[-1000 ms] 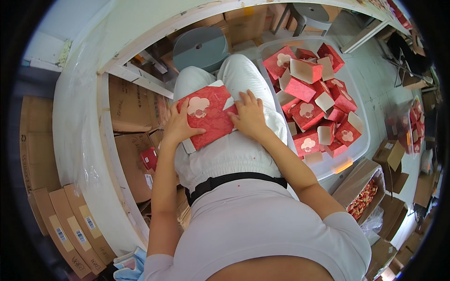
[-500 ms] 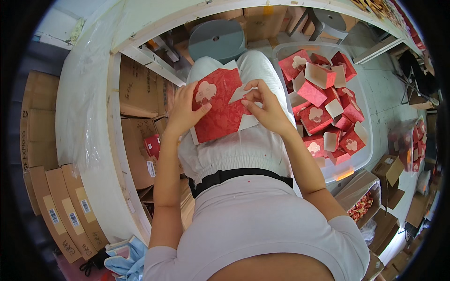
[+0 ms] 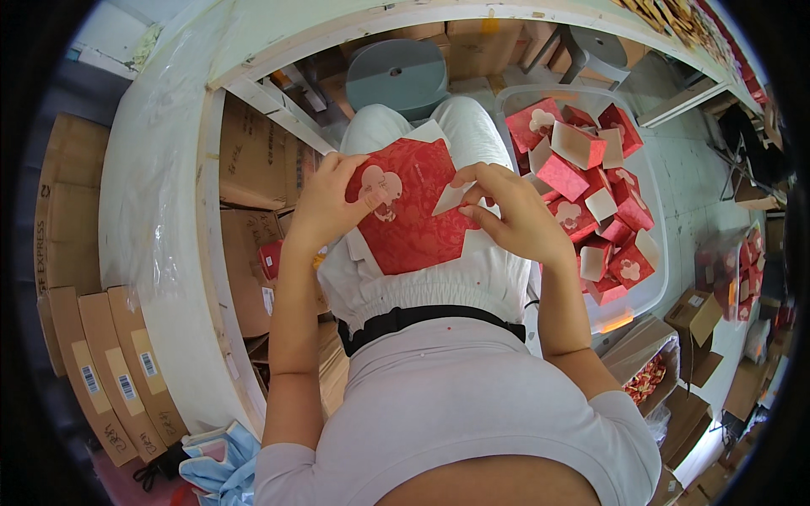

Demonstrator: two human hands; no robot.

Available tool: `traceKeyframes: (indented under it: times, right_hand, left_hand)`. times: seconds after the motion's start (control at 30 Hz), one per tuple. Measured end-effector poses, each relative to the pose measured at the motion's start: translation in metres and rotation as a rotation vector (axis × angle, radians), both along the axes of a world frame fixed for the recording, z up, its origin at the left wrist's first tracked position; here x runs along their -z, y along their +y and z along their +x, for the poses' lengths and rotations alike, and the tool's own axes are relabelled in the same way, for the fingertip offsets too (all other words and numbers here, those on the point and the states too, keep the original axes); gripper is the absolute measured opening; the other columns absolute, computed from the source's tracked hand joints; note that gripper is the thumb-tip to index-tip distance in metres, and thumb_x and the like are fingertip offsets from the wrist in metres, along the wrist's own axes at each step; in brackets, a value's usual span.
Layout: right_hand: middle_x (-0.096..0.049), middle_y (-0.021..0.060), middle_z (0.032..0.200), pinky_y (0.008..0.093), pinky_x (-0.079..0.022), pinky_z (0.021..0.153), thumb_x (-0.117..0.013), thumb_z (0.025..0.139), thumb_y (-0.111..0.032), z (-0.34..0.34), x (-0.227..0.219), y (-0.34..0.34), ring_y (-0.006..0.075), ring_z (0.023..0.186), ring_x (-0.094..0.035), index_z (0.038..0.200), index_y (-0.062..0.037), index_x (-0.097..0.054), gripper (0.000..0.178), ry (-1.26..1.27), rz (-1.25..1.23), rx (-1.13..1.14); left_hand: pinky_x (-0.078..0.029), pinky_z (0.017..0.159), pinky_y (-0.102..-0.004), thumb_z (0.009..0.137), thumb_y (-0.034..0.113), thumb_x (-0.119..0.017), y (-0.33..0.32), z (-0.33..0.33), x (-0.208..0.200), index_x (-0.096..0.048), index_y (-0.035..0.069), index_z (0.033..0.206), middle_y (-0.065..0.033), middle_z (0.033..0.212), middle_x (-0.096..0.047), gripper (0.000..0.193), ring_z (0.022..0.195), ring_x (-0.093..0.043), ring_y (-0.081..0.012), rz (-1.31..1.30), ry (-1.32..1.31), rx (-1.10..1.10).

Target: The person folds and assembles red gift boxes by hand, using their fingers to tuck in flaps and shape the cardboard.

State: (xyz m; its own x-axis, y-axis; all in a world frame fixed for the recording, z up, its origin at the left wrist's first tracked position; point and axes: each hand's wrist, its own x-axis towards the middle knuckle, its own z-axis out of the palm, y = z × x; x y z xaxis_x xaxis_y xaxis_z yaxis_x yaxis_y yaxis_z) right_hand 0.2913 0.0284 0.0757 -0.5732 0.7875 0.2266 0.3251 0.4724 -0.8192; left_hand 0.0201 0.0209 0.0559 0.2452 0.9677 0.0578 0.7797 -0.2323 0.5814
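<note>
A flat red carton [image 3: 418,211] with a pale flower emblem and white flaps lies over my lap, partly unfolded. My left hand [image 3: 325,211] grips its left edge, thumb on top near the emblem and fingers at the far left edge. At the right edge, my right hand [image 3: 523,211] has its thumb and forefinger closed on a red tab beside a folded white flap [image 3: 450,198]. The carton's underside is hidden. Right of my lap, several red boxes [image 3: 564,173], some with pale open ends, are heaped in a clear plastic bin [image 3: 661,291].
A grey stool [image 3: 396,76] stands beyond my knees, under the table edge [image 3: 354,38]. Brown cardboard boxes [image 3: 253,160] are stacked to my left. An open carton of small red-and-gold pieces [image 3: 645,379] sits at the right, near another bin of red boxes [image 3: 732,278].
The red carton has shifted a little right and nearer to me, tilting slightly. My right hand has moved right with its edge, while my left hand keeps its grip.
</note>
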Motion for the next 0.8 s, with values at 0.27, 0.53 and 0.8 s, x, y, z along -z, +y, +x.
traceKeyframes:
  times: [0.27,0.53,0.8]
  right_hand:
    - [-0.058,0.0097,0.068,0.0303,-0.045,0.060,-0.057,0.078,0.004,-0.001,-0.013,-0.006,0.0214,0.066,-0.060,0.098,-0.0038,-0.046,0.024,0.192,-0.073,0.018]
    - [-0.059,0.0120,0.065,0.0349,-0.044,0.054,-0.056,0.081,-0.005,0.000,-0.014,-0.014,0.0270,0.060,-0.060,0.098,-0.0040,-0.048,0.018,-0.069,-0.125,-0.133]
    - [-0.051,0.0186,0.057,0.0441,-0.041,0.054,-0.056,0.086,-0.029,0.016,-0.038,-0.040,0.0379,0.059,-0.054,0.091,-0.0006,-0.047,0.030,-0.324,-0.055,-0.202]
  left_hand:
    - [-0.044,0.085,-0.0330,0.070,0.061,-0.062,-0.024,0.012,0.023,-0.043,0.004,0.129,-0.0124,0.112,-0.056,0.084,0.098,-0.057,-0.0215,-0.551,-0.537,0.305]
    - [-0.037,0.096,-0.0349,0.058,0.031,-0.078,-0.057,0.056,-0.027,-0.038,0.002,0.131,-0.0156,0.116,-0.053,0.088,0.116,-0.044,-0.0298,-0.548,-0.229,0.662]
    - [-0.044,0.082,-0.0309,0.071,0.020,-0.071,-0.063,0.032,0.011,-0.048,-0.002,0.122,-0.0145,0.098,-0.060,0.060,0.092,-0.057,-0.0213,-0.737,-0.385,-0.001]
